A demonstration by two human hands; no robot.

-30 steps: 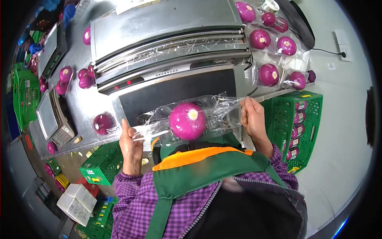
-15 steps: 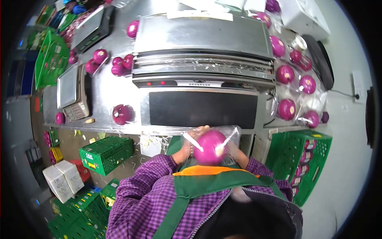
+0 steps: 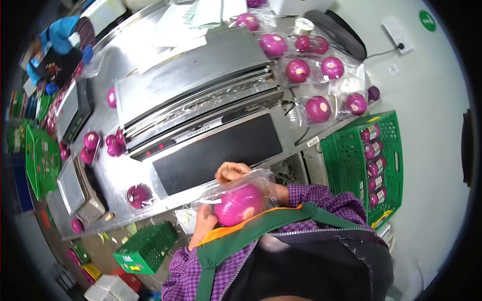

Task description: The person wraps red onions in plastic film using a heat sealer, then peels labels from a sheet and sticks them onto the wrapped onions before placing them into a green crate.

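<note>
A large peeled red onion (image 3: 240, 204) in clear plastic film (image 3: 261, 179) is held close to my apron. My left hand (image 3: 203, 220) grips its left side through the film, thumb and fingers against the wrapping. Beyond the onion, at the black pad's front edge, my right hand (image 3: 233, 172) is closed, its curled fingers at the film's far edge. Part of the right hand and wrist shows through the film. Just past my hands stands a metal wrapping machine (image 3: 201, 80) with a black pad (image 3: 218, 153) in front.
Wrapped red onions (image 3: 318, 109) lie to the right of the machine. Further right, a green crate (image 3: 346, 150) holds labelled packs. One wrapped onion (image 3: 139, 196) lies left of the pad, near a scale (image 3: 80, 188). Another person (image 3: 63, 37) is at the far left. A green crate (image 3: 145, 248) stands on the floor.
The view has turned, so the bench now slants. My right hand has moved from the onion's right side to the far edge of the film. The onion stays near my apron.
</note>
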